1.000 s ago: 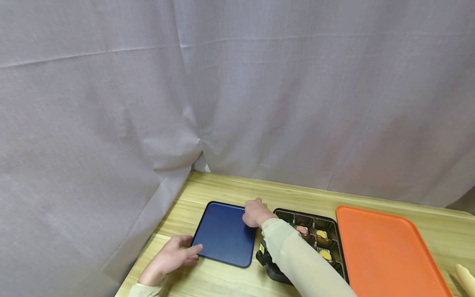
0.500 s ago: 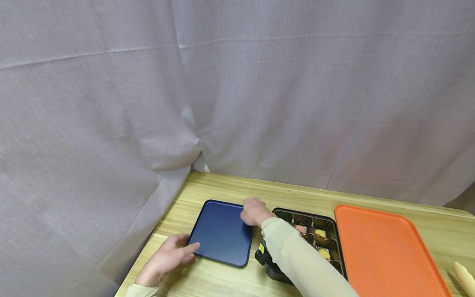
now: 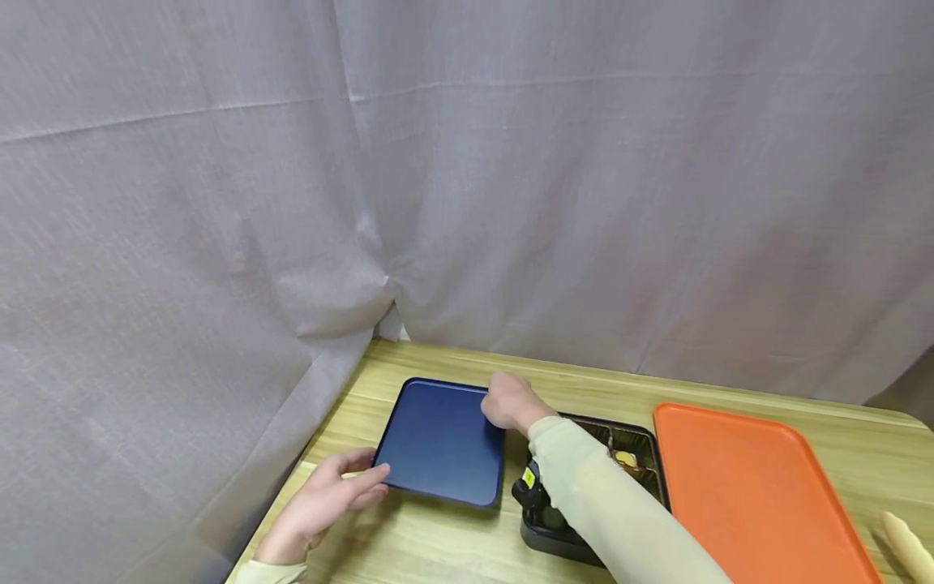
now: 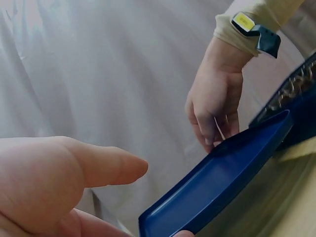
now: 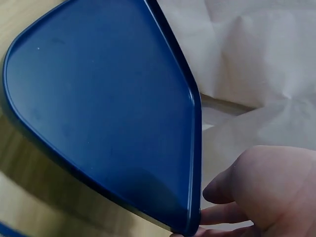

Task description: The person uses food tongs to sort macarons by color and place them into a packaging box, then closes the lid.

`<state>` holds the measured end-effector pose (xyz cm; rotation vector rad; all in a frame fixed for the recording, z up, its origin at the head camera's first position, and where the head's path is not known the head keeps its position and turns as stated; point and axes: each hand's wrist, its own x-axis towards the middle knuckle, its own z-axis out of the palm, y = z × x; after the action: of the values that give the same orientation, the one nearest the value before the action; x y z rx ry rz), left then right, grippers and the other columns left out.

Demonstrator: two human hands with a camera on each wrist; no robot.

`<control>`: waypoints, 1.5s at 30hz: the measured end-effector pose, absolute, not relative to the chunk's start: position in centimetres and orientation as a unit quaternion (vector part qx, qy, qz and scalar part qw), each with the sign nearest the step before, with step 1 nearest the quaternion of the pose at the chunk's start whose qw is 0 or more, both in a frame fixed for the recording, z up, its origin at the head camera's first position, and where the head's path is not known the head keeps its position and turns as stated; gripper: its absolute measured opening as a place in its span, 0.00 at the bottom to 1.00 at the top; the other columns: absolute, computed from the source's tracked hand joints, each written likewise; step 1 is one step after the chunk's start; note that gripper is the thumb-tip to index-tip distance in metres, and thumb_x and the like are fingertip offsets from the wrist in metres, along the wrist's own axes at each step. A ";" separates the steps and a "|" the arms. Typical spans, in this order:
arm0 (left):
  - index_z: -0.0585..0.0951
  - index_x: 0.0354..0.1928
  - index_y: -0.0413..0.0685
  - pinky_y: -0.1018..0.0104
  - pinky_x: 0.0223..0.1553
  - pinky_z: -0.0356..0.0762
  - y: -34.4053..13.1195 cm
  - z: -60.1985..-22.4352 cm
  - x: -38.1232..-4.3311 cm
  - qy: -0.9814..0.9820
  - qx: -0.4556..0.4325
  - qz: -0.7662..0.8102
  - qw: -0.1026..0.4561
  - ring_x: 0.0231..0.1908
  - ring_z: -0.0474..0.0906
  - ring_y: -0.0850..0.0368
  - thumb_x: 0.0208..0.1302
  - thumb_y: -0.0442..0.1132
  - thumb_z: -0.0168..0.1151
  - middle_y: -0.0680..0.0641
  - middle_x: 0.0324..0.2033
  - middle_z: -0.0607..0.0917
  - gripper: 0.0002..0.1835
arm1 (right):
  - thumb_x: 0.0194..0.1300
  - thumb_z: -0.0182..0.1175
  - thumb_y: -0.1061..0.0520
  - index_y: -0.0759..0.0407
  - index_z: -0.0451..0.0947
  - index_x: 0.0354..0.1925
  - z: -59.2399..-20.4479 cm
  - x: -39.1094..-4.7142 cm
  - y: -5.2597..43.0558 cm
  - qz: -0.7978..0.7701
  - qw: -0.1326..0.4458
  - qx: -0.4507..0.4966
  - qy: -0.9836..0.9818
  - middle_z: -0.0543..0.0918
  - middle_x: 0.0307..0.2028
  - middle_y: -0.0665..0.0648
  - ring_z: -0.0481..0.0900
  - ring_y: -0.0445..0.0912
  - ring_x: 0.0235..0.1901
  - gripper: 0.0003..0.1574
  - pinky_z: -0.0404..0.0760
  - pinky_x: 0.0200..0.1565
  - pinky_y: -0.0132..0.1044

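Note:
A dark blue square tray is raised slightly off the table, its shadow under the near edge. At its near-left corner my left hand holds it, thumb over the rim and fingers below. The left wrist view shows that thumb stretched out and a fingertip at the tray's edge. My right hand grips the far-right corner from the side. In the right wrist view, fingers of the right hand reach under the corner of the tray, partly hidden by it.
Right of the blue tray, under my right forearm, stands a black compartment box with a yellow piece in it. Beyond lies an orange tray, then a pale long object. A grey curtain hangs behind the wooden table.
The blue tray, lying on the table before, has risen slightly, with both hands still at the same corners. My right forearm has shifted right and covers more of the black box.

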<state>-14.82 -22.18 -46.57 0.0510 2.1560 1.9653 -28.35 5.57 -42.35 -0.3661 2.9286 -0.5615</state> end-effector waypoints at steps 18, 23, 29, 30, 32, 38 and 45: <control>0.53 0.75 0.15 0.62 0.58 0.86 -16.9 -44.0 -16.4 0.655 0.099 0.731 0.165 0.53 0.85 0.42 0.75 0.35 0.62 0.19 0.67 0.62 0.41 | 0.73 0.47 0.62 0.55 0.65 0.18 -37.7 -27.3 14.2 -0.200 0.028 -0.103 0.974 0.68 0.20 0.54 0.71 0.50 0.26 0.23 0.75 0.34 0.41; 0.56 0.74 0.16 0.62 0.59 0.85 -14.8 -44.1 -17.0 0.642 0.116 0.735 0.184 0.53 0.86 0.43 0.75 0.35 0.63 0.24 0.64 0.67 0.39 | 0.74 0.47 0.61 0.52 0.64 0.16 -37.4 -26.8 17.0 -0.210 0.034 -0.098 0.972 0.64 0.17 0.51 0.67 0.48 0.21 0.26 0.70 0.28 0.38; 0.56 0.74 0.16 0.61 0.59 0.85 -12.2 -44.3 -17.4 0.628 0.127 0.741 0.201 0.51 0.86 0.44 0.73 0.33 0.65 0.28 0.60 0.69 0.40 | 0.72 0.47 0.63 0.51 0.62 0.15 -37.8 -26.2 20.3 -0.226 0.032 -0.096 0.969 0.61 0.15 0.47 0.60 0.43 0.16 0.27 0.62 0.23 0.34; 0.56 0.74 0.15 0.60 0.59 0.85 -11.8 -44.3 -17.5 0.626 0.128 0.742 0.202 0.51 0.86 0.45 0.73 0.32 0.64 0.29 0.60 0.69 0.39 | 0.72 0.47 0.63 0.51 0.62 0.15 -37.9 -26.1 20.7 -0.228 0.031 -0.094 0.968 0.61 0.14 0.47 0.60 0.43 0.16 0.27 0.62 0.23 0.34; 0.57 0.74 0.16 0.60 0.59 0.86 -11.0 -44.3 -17.7 0.622 0.131 0.744 0.205 0.50 0.86 0.45 0.73 0.32 0.64 0.29 0.59 0.71 0.38 | 0.73 0.47 0.64 0.52 0.66 0.16 -37.9 -25.8 21.6 -0.226 0.027 -0.097 0.969 0.63 0.15 0.48 0.61 0.43 0.17 0.25 0.63 0.24 0.35; 0.64 0.72 0.19 0.60 0.57 0.87 -9.4 -44.3 -18.5 0.618 0.136 0.747 0.204 0.45 0.88 0.49 0.73 0.30 0.63 0.31 0.55 0.76 0.32 | 0.76 0.50 0.65 0.64 0.85 0.32 -38.0 -25.1 24.0 -0.216 -0.001 -0.108 0.970 0.78 0.23 0.56 0.74 0.48 0.25 0.19 0.74 0.29 0.40; 0.63 0.73 0.20 0.57 0.58 0.87 -8.7 -44.1 -19.6 0.623 0.153 0.741 0.198 0.44 0.87 0.52 0.75 0.30 0.60 0.29 0.55 0.79 0.31 | 0.74 0.55 0.68 0.73 0.85 0.54 -37.8 -23.8 25.8 -0.239 -0.069 -0.093 0.964 0.88 0.48 0.72 0.87 0.58 0.42 0.17 0.88 0.40 0.53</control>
<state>-19.56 -8.66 -44.12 0.4276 1.7442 2.0723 -23.81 25.75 -37.85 -0.3074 3.1700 -0.7871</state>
